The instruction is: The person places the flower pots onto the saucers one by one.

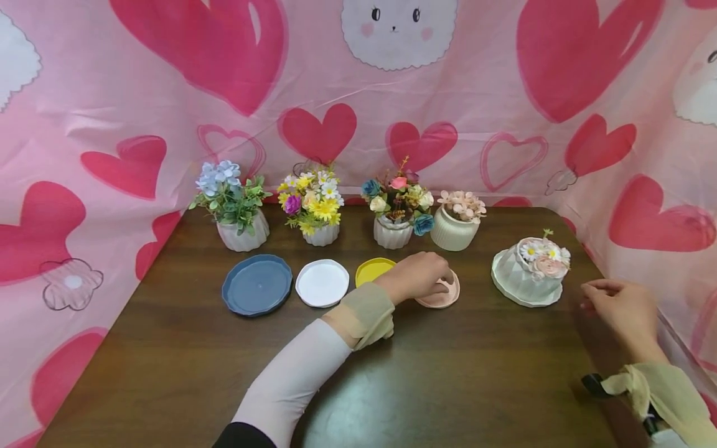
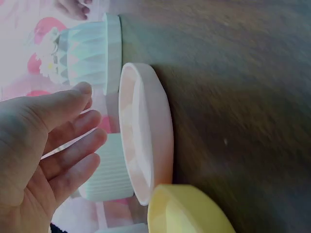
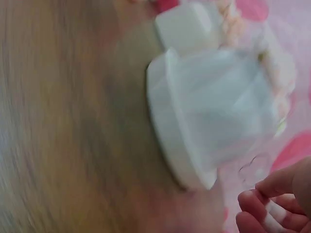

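Observation:
My left hand (image 1: 417,275) hovers over a small pink saucer (image 1: 450,294), its fingers loosely bent. In the left wrist view a gap shows between the fingertips (image 2: 99,138) and the saucer's rim, and nothing is held. A yellow saucer (image 1: 374,269) lies beside the pink one, partly hidden by the hand. At the right, my right hand (image 1: 624,311) is in the air with relaxed, bent fingers and holds nothing. Nearest to it, a white faceted pot (image 1: 516,272) with daisies and pink flowers stands on a pale saucer (image 1: 523,300). The right wrist view is blurred.
Along the back of the brown table (image 1: 448,373) stand pots with blue flowers (image 1: 243,231), yellow and white flowers (image 1: 322,235), mixed roses (image 1: 392,233) and pale pink flowers (image 1: 456,230). A blue saucer (image 1: 257,285) and a white saucer (image 1: 322,283) lie at the left.

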`<action>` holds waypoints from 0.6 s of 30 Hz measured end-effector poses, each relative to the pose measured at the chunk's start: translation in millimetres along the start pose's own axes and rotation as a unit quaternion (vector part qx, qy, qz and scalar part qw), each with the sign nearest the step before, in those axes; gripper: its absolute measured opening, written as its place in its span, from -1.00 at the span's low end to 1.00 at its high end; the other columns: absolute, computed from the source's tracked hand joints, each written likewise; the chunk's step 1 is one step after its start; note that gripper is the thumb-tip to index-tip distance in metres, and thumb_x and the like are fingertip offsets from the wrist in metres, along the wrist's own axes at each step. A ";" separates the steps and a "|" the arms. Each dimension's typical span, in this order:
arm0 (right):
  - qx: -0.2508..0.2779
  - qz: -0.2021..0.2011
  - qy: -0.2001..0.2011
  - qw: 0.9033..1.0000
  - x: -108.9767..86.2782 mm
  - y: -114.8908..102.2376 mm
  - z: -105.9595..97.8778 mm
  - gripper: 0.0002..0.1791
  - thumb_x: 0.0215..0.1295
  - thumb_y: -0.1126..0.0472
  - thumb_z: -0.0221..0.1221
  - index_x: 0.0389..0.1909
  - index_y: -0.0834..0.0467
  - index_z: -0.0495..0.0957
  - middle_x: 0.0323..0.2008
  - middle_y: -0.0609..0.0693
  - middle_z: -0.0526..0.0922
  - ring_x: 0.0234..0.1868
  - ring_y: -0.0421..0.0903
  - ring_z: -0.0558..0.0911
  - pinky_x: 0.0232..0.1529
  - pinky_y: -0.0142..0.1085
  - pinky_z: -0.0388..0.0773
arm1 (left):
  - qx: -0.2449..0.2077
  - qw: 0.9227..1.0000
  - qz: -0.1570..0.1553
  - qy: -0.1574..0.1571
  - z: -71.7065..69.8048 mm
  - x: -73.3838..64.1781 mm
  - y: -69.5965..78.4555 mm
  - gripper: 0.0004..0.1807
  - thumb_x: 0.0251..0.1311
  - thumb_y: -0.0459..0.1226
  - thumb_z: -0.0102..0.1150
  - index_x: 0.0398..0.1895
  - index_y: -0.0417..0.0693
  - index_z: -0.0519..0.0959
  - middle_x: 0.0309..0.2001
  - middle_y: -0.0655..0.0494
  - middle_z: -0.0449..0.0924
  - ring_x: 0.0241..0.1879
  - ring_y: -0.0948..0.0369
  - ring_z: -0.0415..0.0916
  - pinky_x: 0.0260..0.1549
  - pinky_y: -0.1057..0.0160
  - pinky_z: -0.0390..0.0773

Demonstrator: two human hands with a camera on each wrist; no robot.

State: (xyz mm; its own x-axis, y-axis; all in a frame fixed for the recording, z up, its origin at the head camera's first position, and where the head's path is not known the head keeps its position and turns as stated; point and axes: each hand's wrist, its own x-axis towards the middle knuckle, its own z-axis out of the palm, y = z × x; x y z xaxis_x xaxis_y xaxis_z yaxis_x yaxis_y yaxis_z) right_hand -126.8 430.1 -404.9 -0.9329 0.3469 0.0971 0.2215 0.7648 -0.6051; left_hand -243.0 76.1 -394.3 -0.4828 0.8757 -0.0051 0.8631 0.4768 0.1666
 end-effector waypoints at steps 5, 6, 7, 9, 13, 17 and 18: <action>0.011 -0.008 0.018 1.000 -13.4 -25.2 -2.4 -0.57 0.37 0.02 0.15 -0.12 0.37 0.61 -0.77 -0.56 0.52 -0.72 -0.39 0.59 -0.63 -0.49 0.42 | -0.026 1.000 0.003 -0.015 -2.0 -9.2 -3.1 -0.83 0.27 -0.10 0.28 -0.13 0.18 0.75 -0.14 0.34 0.73 -0.16 0.34 0.62 -0.07 0.35 0.55; 0.008 -0.016 0.031 0.999 -15.8 -31.9 -1.1 -0.59 0.36 0.02 0.17 -0.14 0.35 0.63 -0.78 -0.59 0.49 -0.74 -0.41 0.56 -0.65 -0.48 0.39 | -0.031 0.999 0.002 -0.021 -2.2 -10.8 -3.6 -0.83 0.26 -0.10 0.29 -0.13 0.18 0.75 -0.14 0.34 0.73 -0.17 0.34 0.61 -0.06 0.35 0.55; 0.007 -0.025 0.043 0.999 -18.1 -38.7 0.9 -0.60 0.35 0.02 0.18 -0.16 0.34 0.64 -0.78 -0.61 0.47 -0.75 -0.43 0.55 -0.66 -0.48 0.37 | -0.036 0.999 0.000 -0.026 -2.3 -12.5 -4.0 -0.83 0.26 -0.09 0.29 -0.13 0.17 0.75 -0.14 0.34 0.73 -0.17 0.34 0.61 -0.07 0.35 0.54; 0.003 -0.048 0.075 0.996 -22.0 -53.0 6.9 -0.63 0.31 0.04 0.22 -0.18 0.32 0.68 -0.77 -0.68 0.42 -0.77 -0.49 0.50 -0.70 -0.47 0.33 | -0.037 0.999 -0.002 -0.035 -2.3 -15.7 -4.7 -0.82 0.25 -0.08 0.29 -0.15 0.17 0.75 -0.16 0.33 0.74 -0.20 0.33 0.60 -0.08 0.35 0.54; 0.061 -0.084 0.104 0.989 -26.0 -79.7 24.1 -0.71 0.25 0.13 0.29 -0.23 0.31 0.70 -0.71 -0.71 0.45 -0.77 -0.49 0.52 -0.70 -0.53 0.37 | -0.031 0.999 0.002 -0.039 -2.1 -21.1 -5.5 -0.86 0.24 -0.08 0.30 -0.22 0.15 0.75 -0.26 0.33 0.73 -0.28 0.32 0.55 -0.14 0.33 0.53; 0.084 -0.126 0.089 0.984 -25.8 -100.8 41.8 -0.79 0.23 0.15 0.33 -0.28 0.25 0.72 -0.66 -0.66 0.52 -0.73 -0.47 0.57 -0.66 -0.57 0.43 | -0.031 0.999 0.000 -0.040 0.2 -24.9 -5.9 -0.86 0.23 -0.09 0.32 -0.22 0.16 0.76 -0.26 0.33 0.73 -0.29 0.32 0.54 -0.13 0.35 0.53; 0.085 -0.139 0.080 0.983 -25.3 -104.6 46.0 -0.80 0.23 0.17 0.33 -0.28 0.25 0.72 -0.64 -0.62 0.55 -0.71 -0.48 0.58 -0.65 -0.57 0.45 | -0.031 0.999 0.000 -0.042 1.2 -25.7 -6.0 -0.86 0.23 -0.08 0.32 -0.21 0.17 0.76 -0.25 0.33 0.73 -0.28 0.33 0.54 -0.12 0.36 0.54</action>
State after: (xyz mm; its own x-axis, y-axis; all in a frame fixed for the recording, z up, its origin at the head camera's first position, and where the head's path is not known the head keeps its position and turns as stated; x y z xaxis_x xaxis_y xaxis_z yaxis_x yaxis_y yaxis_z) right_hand -139.5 316.4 -380.4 -0.8911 0.2291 0.3918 -0.0984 0.7452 -0.6595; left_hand -235.7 50.9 -396.4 -0.4670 0.8800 -0.0867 0.8506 0.4738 0.2280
